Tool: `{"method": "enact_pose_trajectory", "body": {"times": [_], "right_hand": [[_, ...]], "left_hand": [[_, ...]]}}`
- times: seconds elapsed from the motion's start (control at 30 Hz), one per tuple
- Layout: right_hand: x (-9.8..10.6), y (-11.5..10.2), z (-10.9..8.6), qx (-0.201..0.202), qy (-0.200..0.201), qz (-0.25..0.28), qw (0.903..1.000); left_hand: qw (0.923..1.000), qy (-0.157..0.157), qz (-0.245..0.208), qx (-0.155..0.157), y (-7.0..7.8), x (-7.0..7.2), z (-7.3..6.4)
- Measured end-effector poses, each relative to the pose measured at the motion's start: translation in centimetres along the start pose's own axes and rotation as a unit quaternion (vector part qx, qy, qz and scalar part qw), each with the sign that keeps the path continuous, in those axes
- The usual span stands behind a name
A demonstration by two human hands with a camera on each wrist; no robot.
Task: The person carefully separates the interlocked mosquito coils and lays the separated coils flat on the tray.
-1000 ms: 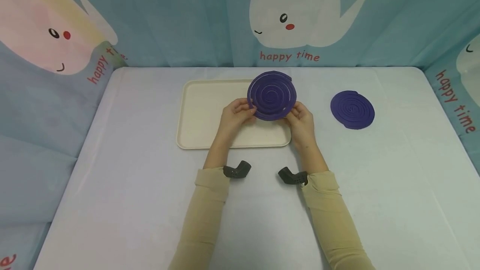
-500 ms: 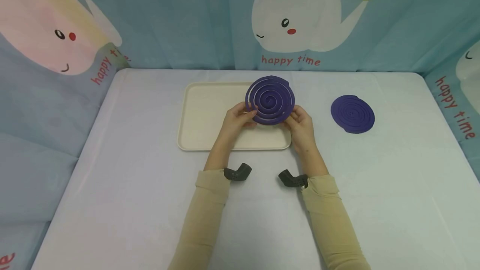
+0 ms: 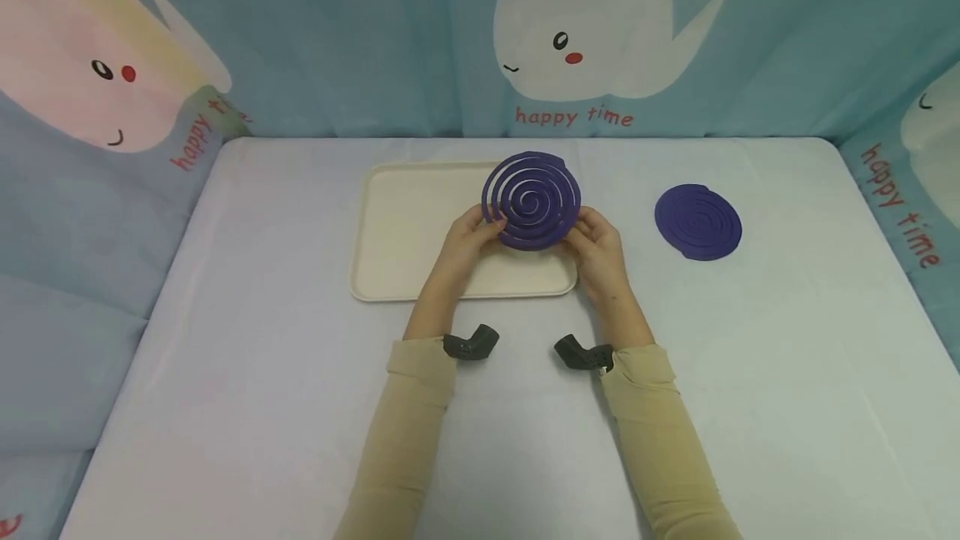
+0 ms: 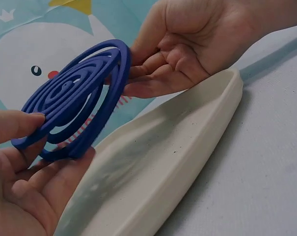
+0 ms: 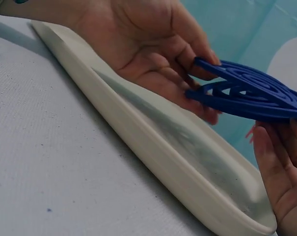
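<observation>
A purple spiral coil (image 3: 530, 203), bluer in the wrist views, is held up over the right part of a cream tray (image 3: 405, 227). My left hand (image 3: 461, 247) pinches its lower left rim, thumb on top and fingers below. At the lower right rim, my right hand (image 3: 598, 255) grips it with the fingertips partly hidden behind. In the left wrist view the outer band of the coil (image 4: 120, 73) hangs apart from the inner turns. The right wrist view shows the coil (image 5: 246, 105) edge-on between both hands, its layers separated on the left hand's side.
A second purple spiral coil (image 3: 698, 222) lies flat on the white table (image 3: 795, 340), right of the tray. Dark wrist devices (image 3: 471, 343) stick inward from both cuffs. A blue curtain (image 3: 375, 40) with printed whales stands behind the table's far edge.
The held coil has shifted slightly left and a little toward me. Gaps between its turns look wider, especially on the left side. Both hands keep their grip; the second coil stays on the table.
</observation>
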State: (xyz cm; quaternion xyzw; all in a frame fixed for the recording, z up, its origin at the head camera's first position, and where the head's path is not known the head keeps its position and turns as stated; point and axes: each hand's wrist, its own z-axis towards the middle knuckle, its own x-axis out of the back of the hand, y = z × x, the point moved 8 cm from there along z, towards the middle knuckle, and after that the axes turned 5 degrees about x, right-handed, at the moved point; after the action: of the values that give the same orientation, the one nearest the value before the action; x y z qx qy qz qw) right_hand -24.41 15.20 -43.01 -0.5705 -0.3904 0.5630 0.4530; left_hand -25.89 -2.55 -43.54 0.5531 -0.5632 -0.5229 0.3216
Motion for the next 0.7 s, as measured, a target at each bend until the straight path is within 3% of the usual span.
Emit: {"method": "enact_pose_trajectory", "body": {"times": [0.17,0.4,0.47,0.7], "right_hand": [[-0.27,0.14,0.16,-0.012,-0.019,0.015,0.9996],[-0.5,-0.3,0.02,-0.005,-0.036,0.132,0.9905],[-0.53,-0.44,-0.04,0.0,-0.032,0.131,0.9909],[0.39,0.05,-0.19,-0.01,0.029,0.041,0.9987]], "left_hand": [[0.9997,-0.009,-0.019,0.015,0.11,0.27,-0.05],[0.9998,0.005,-0.021,0.0,0.06,0.71,0.0],[0.9999,0.007,-0.009,-0.005,0.0,0.72,-0.01],[0.9985,0.024,0.046,-0.018,0.05,0.6,-0.03]]}}
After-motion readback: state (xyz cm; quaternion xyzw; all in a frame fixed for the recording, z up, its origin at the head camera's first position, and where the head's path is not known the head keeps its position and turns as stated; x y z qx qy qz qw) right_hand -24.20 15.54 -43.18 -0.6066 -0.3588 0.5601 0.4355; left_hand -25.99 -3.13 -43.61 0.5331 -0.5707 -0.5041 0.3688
